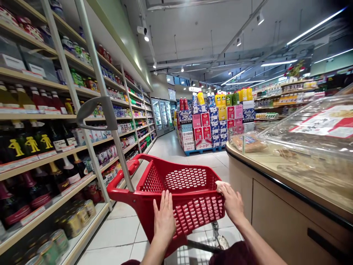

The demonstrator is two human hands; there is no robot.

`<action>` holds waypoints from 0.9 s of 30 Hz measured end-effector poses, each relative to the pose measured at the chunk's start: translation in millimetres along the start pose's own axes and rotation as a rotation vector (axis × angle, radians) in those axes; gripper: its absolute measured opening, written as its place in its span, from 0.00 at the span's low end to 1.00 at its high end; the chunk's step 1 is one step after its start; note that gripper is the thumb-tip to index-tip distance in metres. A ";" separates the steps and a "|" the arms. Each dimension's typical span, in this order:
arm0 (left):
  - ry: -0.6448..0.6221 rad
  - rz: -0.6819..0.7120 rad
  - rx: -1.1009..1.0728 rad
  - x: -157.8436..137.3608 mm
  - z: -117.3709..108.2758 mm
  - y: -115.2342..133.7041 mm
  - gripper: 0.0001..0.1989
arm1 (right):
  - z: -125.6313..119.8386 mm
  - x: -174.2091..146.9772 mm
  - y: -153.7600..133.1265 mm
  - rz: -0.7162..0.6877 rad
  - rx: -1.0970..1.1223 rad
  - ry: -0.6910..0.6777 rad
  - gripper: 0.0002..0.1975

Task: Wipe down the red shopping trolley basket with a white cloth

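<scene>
A red plastic shopping cart [154, 198] with a perforated basket stands side-on before me. My left hand [164, 219] lies against its near side just below the rim, fingers stretched out and holding nothing. At the basket's right corner, my right hand [230, 200] presses a crumpled white cloth [218, 184] onto the rim with bent fingers. Most of the cloth is hidden, and I cannot tell whether it is cloth or tissue. A tall metal pole [121, 154] with a grey loop handle [95, 114] rises from the cart's left end.
Shelves of bottles and cans [55, 154] line the left side. On the right stands a wooden counter [275, 198] with clear covers over packaged food. Stacked drink cartons [202, 129] sit on a blue pallet ahead. Tiled floor [162, 147] runs back toward glass-door coolers [162, 112].
</scene>
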State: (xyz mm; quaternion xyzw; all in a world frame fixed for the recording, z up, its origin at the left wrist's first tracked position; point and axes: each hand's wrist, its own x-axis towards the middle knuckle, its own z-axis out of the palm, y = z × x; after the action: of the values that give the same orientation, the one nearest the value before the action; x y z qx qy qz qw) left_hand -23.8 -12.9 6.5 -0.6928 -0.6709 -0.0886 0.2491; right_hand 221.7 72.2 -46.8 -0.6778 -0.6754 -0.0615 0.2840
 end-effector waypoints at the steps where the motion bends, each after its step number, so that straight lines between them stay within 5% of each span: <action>1: -0.002 -0.008 -0.003 0.1 -0.1 0.3 0.35 | 0.1 -0.3 -2.3 0.018 -0.010 -0.002 0.26; 6: 0.016 0.003 -0.032 -0.8 2.7 -3.3 0.35 | 1.1 -3.2 -27.4 -0.289 0.057 0.005 0.31; 12: 0.053 0.002 -0.025 -4.4 9.6 -6.2 0.34 | -2.2 -1.8 -26.5 -0.041 -0.003 -0.021 0.30; 17: 0.061 0.008 -0.046 -5.1 6.2 -13.0 0.33 | -4.2 -7.8 -56.9 -0.335 0.090 -0.027 0.36; 22: 0.079 -0.025 -0.031 -8.2 -2.9 -21.8 0.33 | -8.4 -3.6 -65.9 -0.142 0.052 -0.066 0.30; 27: 0.046 0.013 -0.046 -9.7 -9.9 -30.5 0.31 | -9.5 -17.9 -127.7 -0.406 0.185 -0.034 0.33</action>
State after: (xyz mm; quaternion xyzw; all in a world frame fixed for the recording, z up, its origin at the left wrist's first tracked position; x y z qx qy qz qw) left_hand -52.2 -26.8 17.5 -0.7005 -0.6583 -0.1184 0.2489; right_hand 101.8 42.6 -8.6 -0.4998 -0.8055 -0.0436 0.3152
